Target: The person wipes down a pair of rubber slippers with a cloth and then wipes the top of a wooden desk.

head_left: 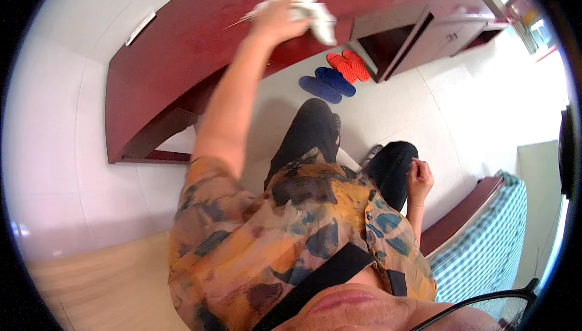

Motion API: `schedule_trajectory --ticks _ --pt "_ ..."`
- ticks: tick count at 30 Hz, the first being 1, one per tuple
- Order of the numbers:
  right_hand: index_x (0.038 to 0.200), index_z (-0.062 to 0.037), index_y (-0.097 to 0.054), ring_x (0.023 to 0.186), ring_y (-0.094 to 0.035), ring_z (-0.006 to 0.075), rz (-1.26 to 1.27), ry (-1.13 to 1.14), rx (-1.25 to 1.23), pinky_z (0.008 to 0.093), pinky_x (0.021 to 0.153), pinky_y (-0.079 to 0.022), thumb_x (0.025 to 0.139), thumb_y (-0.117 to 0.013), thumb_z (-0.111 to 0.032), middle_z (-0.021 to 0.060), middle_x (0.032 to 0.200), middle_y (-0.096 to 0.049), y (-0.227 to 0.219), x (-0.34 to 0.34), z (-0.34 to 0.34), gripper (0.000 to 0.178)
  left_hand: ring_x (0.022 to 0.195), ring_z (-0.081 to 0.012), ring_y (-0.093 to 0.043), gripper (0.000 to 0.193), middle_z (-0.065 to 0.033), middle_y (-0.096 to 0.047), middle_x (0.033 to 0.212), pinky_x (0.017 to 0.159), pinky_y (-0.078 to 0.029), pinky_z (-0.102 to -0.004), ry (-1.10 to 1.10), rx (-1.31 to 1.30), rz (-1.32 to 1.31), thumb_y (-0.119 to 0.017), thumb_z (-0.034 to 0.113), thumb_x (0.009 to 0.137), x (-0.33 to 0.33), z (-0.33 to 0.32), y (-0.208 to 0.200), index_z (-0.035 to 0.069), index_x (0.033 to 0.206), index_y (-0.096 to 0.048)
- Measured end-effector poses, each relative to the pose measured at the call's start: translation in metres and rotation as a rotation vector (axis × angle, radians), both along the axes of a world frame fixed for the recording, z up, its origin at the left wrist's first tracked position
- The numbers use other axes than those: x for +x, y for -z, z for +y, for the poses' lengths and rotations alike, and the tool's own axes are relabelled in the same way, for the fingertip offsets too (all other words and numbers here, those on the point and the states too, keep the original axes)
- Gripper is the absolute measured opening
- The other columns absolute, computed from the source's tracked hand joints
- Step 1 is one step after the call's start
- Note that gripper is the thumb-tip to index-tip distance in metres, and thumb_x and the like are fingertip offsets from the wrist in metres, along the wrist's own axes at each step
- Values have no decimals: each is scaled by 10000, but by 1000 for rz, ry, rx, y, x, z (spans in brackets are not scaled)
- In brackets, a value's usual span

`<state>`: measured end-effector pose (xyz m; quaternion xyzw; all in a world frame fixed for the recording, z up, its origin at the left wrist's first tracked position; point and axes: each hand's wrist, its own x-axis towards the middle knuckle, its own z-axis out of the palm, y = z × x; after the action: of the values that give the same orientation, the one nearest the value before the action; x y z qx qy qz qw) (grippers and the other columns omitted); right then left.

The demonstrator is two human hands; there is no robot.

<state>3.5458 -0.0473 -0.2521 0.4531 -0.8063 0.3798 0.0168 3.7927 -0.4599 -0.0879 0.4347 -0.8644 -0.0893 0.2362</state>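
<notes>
My left arm stretches out over a long, glossy dark-red desk (163, 58). In my left hand (276, 23) is a bunched white cloth (323, 23), resting on the desktop near its front edge. The fingers are closed on it, and hand and cloth are slightly blurred. My right hand (421, 180) hangs beside my right knee, away from the desk. Its fingers are curled in, and nothing shows in them.
Under the desk lie red slippers (347, 66) and blue slippers (321, 88). An open compartment and a closed cabinet door (445, 39) form the desk's right part. At the right stands a bed with a blue checked cover (485, 252). A white tiled wall (54, 100) borders the left.
</notes>
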Motion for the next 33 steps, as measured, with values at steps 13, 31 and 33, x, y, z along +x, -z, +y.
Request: schedule_trajectory --ticks 13,31,33 --pt "800 -91 -614 644 -590 300 192 -296 123 383 555 -472 777 -610 -92 91 728 -590 -7 15 -35 23 1087 -279 -544 544 -145 -576 1162 909 -420 -389 -430 23 -83 -569 519 763 230 -80 16 119 1132 -585" --pt "798 -44 -607 608 -589 291 99 -598 11 354 530 -477 760 -613 -40 94 729 -585 -33 71 -85 38 968 -371 -558 490 -173 -578 1052 837 -433 -473 -476 -174 -33 -606 364 766 161 79 -4 79 1155 -518" --pt "799 -54 -607 617 -591 290 126 -639 -10 363 530 -477 754 -623 -69 104 722 -579 -40 78 -81 50 921 -357 -563 423 -174 -588 996 763 -435 -476 -94 -262 152 -679 252 712 91 89 3 42 1060 -561"
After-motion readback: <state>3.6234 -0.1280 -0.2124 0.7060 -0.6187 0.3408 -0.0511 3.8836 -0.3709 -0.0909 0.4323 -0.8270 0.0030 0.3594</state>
